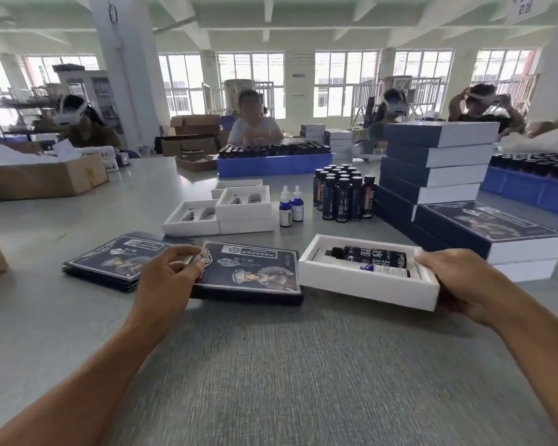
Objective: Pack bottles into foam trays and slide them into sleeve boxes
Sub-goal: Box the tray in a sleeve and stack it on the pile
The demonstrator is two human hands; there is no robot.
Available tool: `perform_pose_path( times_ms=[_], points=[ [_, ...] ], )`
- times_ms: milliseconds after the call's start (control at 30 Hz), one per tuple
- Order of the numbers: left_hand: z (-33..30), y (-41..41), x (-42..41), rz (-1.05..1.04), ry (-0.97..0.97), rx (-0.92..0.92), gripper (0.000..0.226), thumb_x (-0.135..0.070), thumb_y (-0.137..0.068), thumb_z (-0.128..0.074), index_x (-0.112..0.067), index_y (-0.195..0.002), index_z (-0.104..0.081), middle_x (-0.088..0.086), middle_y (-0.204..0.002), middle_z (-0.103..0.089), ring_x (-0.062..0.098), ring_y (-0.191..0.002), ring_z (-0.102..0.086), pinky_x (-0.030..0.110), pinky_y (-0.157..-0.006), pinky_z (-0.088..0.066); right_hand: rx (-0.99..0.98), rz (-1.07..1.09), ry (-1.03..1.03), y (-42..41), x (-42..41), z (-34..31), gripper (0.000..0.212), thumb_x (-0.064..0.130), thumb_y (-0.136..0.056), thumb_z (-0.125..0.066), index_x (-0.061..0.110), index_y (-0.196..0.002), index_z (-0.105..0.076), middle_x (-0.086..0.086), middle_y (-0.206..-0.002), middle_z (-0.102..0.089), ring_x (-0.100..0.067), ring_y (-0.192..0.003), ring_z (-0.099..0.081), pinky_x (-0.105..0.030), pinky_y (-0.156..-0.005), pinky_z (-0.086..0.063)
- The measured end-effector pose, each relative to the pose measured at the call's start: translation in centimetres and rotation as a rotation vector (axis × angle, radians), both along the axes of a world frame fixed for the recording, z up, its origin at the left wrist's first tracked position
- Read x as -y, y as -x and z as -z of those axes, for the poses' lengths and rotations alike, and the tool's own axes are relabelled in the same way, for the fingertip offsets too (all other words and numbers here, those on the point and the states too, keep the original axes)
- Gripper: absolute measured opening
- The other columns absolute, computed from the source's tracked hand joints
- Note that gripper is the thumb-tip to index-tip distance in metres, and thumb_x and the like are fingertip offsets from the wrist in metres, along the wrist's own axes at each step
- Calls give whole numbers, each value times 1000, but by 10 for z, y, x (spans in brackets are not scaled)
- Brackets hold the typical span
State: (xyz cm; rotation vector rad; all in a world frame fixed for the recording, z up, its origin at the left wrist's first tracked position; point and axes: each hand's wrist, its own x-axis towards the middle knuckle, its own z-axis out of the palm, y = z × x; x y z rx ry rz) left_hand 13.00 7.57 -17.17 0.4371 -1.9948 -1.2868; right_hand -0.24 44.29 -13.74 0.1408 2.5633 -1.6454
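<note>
Tray (364, 284) of white foam, loaded with two bottles, sits just right of the flat dark sleeve (248, 272). Right hand (458, 284) grips the tray's far end. Left hand (168, 278) pinches the sleeve's left edge, fingers curled. Advice: pop the sleeve square, line up edges, push level. Glossy card, rigid foam.

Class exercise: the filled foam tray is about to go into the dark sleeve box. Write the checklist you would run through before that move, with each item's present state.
1. Both bottles lie in the foam tray: ok.
2. Right hand grips the tray's right end: ok.
3. Left hand holds the sleeve box: ok.
4. Sleeve mouth open: cannot tell.
5. Tray's left end faces the sleeve's right end: ok.
6. Tray level with the mouth: cannot tell.
</note>
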Motion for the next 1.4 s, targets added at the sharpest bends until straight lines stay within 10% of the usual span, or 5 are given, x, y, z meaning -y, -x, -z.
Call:
perform_pose_path(
  times_ms=[133, 333, 1400],
  points=[
    [10, 4, 12, -80, 74, 78, 8, -25, -90, -66, -33, -90, -66, -8, -86, -69, 7, -80, -64, 21, -64, -43, -20, -3, 74, -4, 4, 1, 21, 27, -99, -60, 9, -103, -70, -20, -104, -71, -39, -99, -66, -55, -93, -53],
    [17, 9, 16, -126, 137, 101, 7, -25, -93, -62, -31, -96, -65, -1, -89, -68, 12, -80, -62, 26, -65, -43, 0, -41, 174, -6, 10, 1, 14, 22, -100, -59, 8, -104, -62, -18, -97, -69, -27, -71, -67, -29, -43, -51],
    [14, 7, 9, -116, 174, 165, 23, -16, -100, -49, -25, -118, -59, 8, -102, -64, 14, -64, -55, 23, -50, -34, 120, -350, 117, -3, 4, 3, 27, 26, -90, -70, 15, -114, -65, -16, -93, -72, -23, -68, -67, -31, -52, -55]
  ],
)
